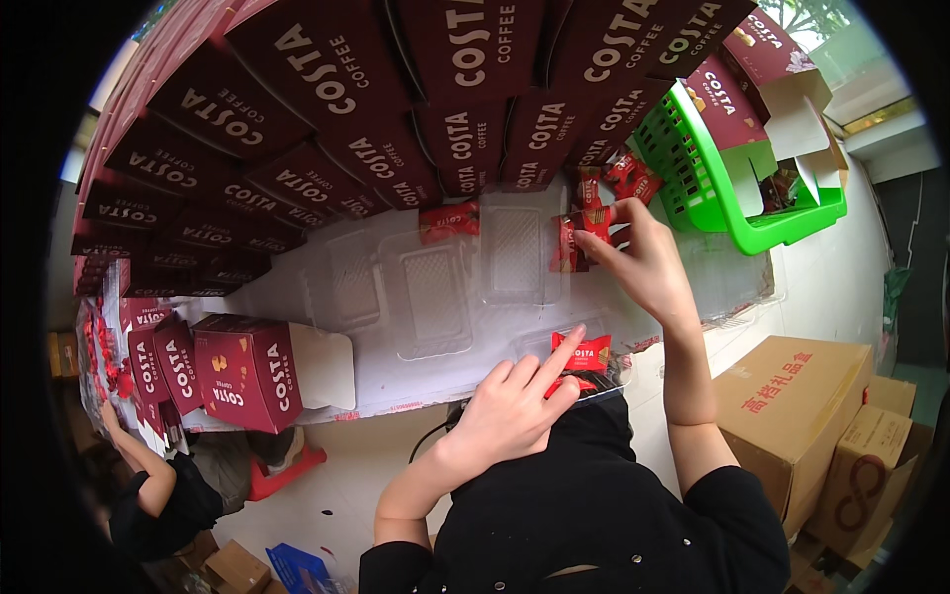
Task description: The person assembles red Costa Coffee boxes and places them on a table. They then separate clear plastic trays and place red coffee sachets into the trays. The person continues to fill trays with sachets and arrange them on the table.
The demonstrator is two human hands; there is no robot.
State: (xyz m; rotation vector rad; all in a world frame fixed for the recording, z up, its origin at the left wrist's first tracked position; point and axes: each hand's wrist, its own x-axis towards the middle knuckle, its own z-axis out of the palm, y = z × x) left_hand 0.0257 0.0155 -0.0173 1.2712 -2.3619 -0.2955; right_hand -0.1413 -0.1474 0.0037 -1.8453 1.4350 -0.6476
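Observation:
My right hand [643,259] pinches a small red packet [568,244] between thumb and fingers, above the table beside a clear plastic tray [522,259]. My left hand [510,414] is low at the table's near edge, index finger stretched out and thumb apart. It lies over another red packet [592,352], which sits in a clear tray in front of my body; whether the fingertips touch it I cannot tell. More clear trays [427,297] lie to the left. A red packet [450,222] lies behind them, and several red packets [633,180] lie by the green basket.
Dark red boxes [465,139] form a tall stack along the far side. A green basket [740,213] with opened boxes stands at right. An open dark red box [247,371] sits at left, near another person [163,485]. Cardboard cartons [792,416] stand on the floor at right.

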